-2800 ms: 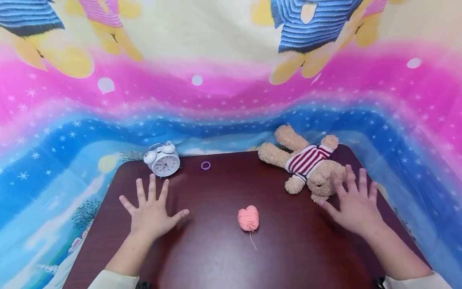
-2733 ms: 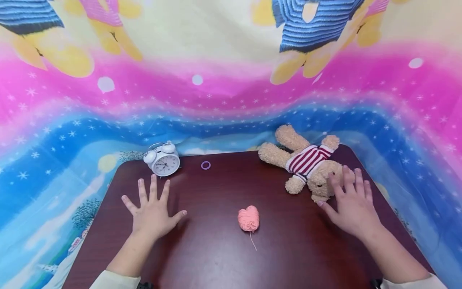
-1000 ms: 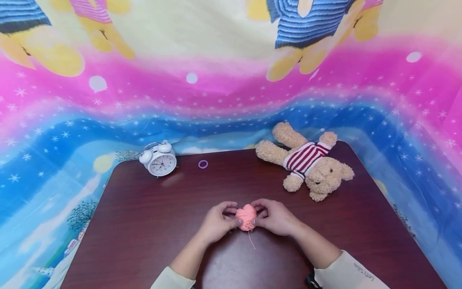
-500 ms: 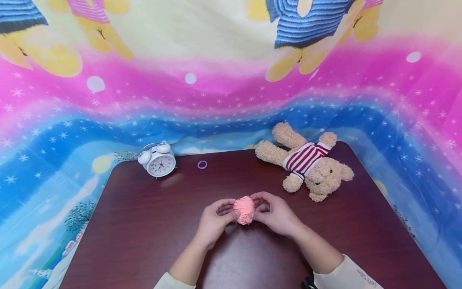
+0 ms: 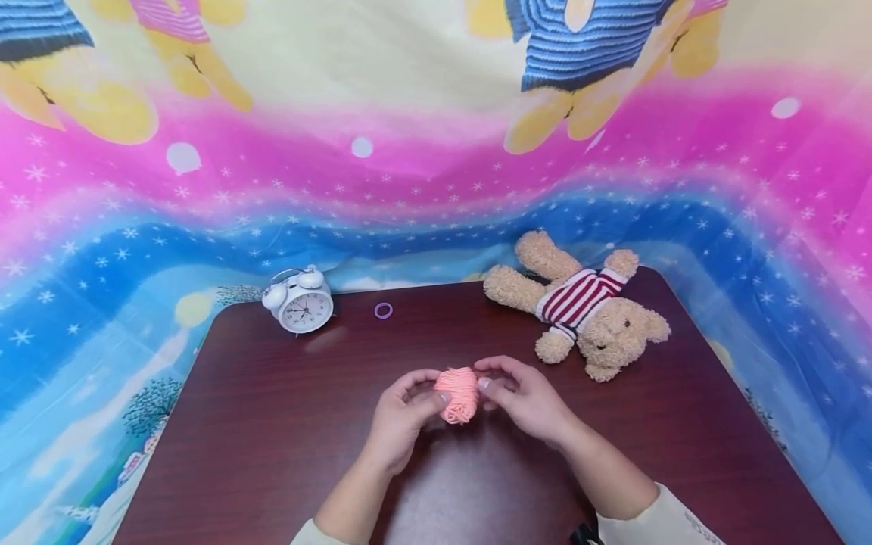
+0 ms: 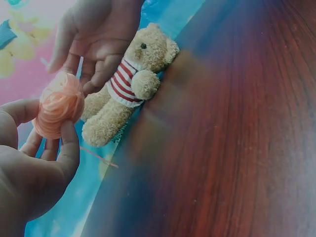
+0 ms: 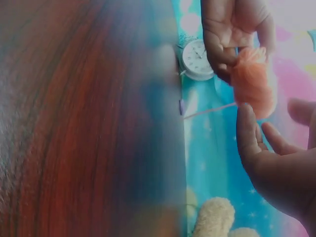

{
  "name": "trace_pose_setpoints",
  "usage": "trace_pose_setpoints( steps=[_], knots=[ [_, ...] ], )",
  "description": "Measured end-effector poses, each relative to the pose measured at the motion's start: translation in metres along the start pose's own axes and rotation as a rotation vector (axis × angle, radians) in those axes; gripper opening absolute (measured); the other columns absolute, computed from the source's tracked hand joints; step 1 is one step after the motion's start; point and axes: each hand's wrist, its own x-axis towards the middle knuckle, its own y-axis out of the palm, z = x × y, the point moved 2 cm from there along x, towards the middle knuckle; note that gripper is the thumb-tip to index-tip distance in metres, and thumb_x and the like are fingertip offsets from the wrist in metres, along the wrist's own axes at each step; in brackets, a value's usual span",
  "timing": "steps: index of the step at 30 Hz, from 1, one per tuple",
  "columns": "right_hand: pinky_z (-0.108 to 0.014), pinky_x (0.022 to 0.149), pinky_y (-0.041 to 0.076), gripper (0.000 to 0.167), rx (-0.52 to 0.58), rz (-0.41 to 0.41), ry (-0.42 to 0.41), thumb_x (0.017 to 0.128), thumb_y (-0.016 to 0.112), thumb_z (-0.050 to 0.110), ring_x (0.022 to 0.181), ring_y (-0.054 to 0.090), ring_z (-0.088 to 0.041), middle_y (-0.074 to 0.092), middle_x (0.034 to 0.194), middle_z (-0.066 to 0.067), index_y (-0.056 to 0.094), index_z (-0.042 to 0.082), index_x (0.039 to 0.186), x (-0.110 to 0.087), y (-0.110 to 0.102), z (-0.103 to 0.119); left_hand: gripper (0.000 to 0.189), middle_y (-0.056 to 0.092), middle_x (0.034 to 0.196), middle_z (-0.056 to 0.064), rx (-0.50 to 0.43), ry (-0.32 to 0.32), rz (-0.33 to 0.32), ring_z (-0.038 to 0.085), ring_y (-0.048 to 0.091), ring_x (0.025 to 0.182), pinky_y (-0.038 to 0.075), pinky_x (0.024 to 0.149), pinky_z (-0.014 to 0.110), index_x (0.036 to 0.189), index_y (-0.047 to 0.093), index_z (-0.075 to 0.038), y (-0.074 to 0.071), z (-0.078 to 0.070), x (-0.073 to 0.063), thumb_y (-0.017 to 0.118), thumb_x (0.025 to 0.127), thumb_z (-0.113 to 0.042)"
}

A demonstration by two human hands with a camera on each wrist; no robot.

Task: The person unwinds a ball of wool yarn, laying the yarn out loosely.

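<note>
A small ball of peach-coloured yarn [image 5: 457,396] is held up over the middle of the table. My left hand [image 5: 400,416] pinches it from the left, thumb on the near face and fingers behind. My right hand [image 5: 527,397] is at its right side with relaxed fingers. In the right wrist view, a fingertip of the right hand [image 7: 281,168] is right at the ball's edge while the thumb stands apart. The loose yarn end [image 6: 101,157] hangs below the ball in the left wrist view.
A white twin-bell alarm clock [image 5: 303,303] stands at the back left of the dark wooden table [image 5: 272,424]. Right of it lies a purple ring [image 5: 384,310]. A teddy bear [image 5: 586,310] in a striped shirt lies at the back right. A printed curtain [image 5: 422,182] hangs behind.
Both hands came in from being spread apart and took hold of the yarn ball on the table. It was raised and tilted. Just now my right thumb has moved off it.
</note>
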Motion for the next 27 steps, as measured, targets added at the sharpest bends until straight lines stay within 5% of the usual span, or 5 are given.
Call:
trace_pose_setpoints(
  steps=[6,15,20,27],
  knots=[
    [-0.047,0.095,0.056,0.034,0.102,0.001,0.078,0.105,0.057,0.009,0.103,0.066,-0.022,0.065,0.127,-0.018,0.059,-0.004,0.137,0.011,-0.004,-0.010,0.042,0.069,0.109,0.012,-0.019,-0.010,0.039,0.020,0.070,0.096,0.061,0.077,0.030,0.124,0.059,0.009,0.004,-0.006,-0.005,0.075,0.085,0.005],
    [-0.029,0.094,0.056,0.050,0.147,0.213,0.082,0.098,0.065,0.002,0.125,0.061,-0.025,0.059,0.144,-0.017,0.054,0.000,0.146,0.019,-0.001,-0.021,0.041,0.069,0.109,0.013,-0.018,-0.031,0.088,0.021,0.070,0.099,0.061,0.080,0.030,0.123,0.058,0.009,0.008,-0.012,-0.013,0.075,0.086,0.004],
    [-0.029,0.089,0.058,0.055,0.120,0.275,0.051,0.090,0.072,-0.001,0.115,0.066,-0.022,0.065,0.136,-0.014,0.059,0.003,0.143,0.021,0.004,-0.022,0.039,0.068,0.108,0.012,-0.022,-0.031,0.112,0.020,0.070,0.098,0.061,0.080,0.031,0.123,0.058,0.007,0.008,-0.014,-0.015,0.073,0.087,0.005],
    [-0.026,0.080,0.057,0.027,0.030,0.206,0.010,0.092,0.072,0.002,0.099,0.066,-0.016,0.073,0.115,-0.010,0.073,-0.001,0.119,0.023,0.001,-0.022,0.042,0.069,0.109,0.011,-0.019,-0.039,0.143,0.019,0.070,0.097,0.061,0.080,0.030,0.124,0.056,0.010,0.008,-0.016,-0.017,0.074,0.086,0.005]
  ],
)
